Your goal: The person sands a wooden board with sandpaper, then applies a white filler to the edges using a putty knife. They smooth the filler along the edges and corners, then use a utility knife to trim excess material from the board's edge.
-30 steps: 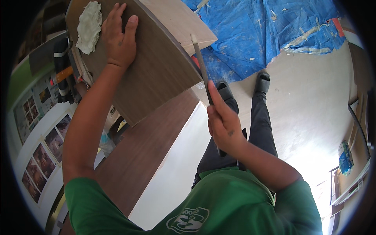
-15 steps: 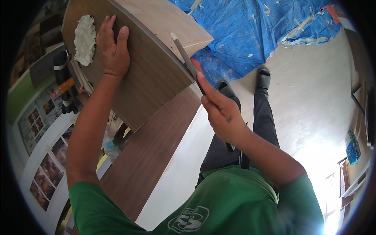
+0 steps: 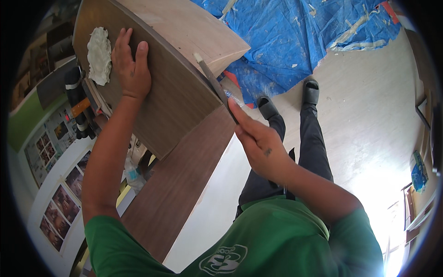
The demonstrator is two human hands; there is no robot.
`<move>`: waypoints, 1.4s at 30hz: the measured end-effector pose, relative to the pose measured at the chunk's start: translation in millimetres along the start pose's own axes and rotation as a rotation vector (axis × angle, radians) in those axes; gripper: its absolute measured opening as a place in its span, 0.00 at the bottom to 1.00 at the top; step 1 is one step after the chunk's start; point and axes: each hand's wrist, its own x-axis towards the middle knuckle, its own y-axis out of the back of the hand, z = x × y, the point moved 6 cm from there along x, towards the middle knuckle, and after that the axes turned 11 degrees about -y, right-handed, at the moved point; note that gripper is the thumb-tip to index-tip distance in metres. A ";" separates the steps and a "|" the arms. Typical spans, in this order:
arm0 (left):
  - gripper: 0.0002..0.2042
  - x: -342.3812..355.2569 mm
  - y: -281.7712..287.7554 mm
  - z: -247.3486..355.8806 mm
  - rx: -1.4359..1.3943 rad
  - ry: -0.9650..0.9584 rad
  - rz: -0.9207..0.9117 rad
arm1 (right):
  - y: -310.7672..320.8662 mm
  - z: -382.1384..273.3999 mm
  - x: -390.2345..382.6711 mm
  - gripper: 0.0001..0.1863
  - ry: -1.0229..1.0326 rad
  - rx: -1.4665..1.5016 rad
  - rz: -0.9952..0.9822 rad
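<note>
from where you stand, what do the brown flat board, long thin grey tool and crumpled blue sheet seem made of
Brown flat board: wood or laminate, low-sheen; fine grain lines show.
Long thin grey tool: perhaps metal; dull, slim, straight.
Crumpled blue sheet: likely plastic, slightly shiny along creases.

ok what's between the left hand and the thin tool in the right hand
In the head view, a bare stretch of the brown board lies between the left hand and the tool.

Left hand [image 3: 131,69] flat, fingers [image 3: 119,47] forward (arm [image 3: 107,147] outstretched); right hand [image 3: 264,150] curled closed.
</note>
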 end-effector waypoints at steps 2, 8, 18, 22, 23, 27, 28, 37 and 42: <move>0.28 0.9 0.1 -0.7 0.003 -0.005 0.000 | -0.9 -0.1 -2.2 0.30 0.059 -0.018 0.029; 0.28 0.5 -0.5 -0.8 0.005 0.004 -0.002 | 0.1 -5.4 15.5 0.30 -0.043 0.064 0.037; 0.28 -0.1 0.2 -1.1 0.011 -0.005 -0.004 | 9.5 13.4 53.4 0.30 -0.118 0.179 0.024; 0.26 -1.9 1.3 -0.4 0.009 -0.009 0.007 | 12.8 5.2 65.6 0.34 -0.296 0.459 -0.040; 0.26 -0.7 1.2 1.0 0.008 -0.013 0.010 | 9.4 1.9 69.6 0.36 -0.278 0.469 -0.028; 0.25 0.5 0.4 2.0 0.014 -0.014 0.009 | -5.5 -3.5 72.4 0.42 -0.250 0.521 -0.104; 0.25 0.8 0.4 1.9 0.016 -0.018 0.007 | -6.9 -0.8 70.2 0.43 -0.258 0.532 -0.113; 0.27 -1.5 1.1 -1.7 0.008 -0.013 0.015 | 15.6 8.6 66.9 0.48 -0.224 0.472 -0.073; 0.27 0.6 0.6 -2.3 -0.002 -0.027 0.014 | -3.8 9.4 67.2 0.46 -0.344 0.707 -0.206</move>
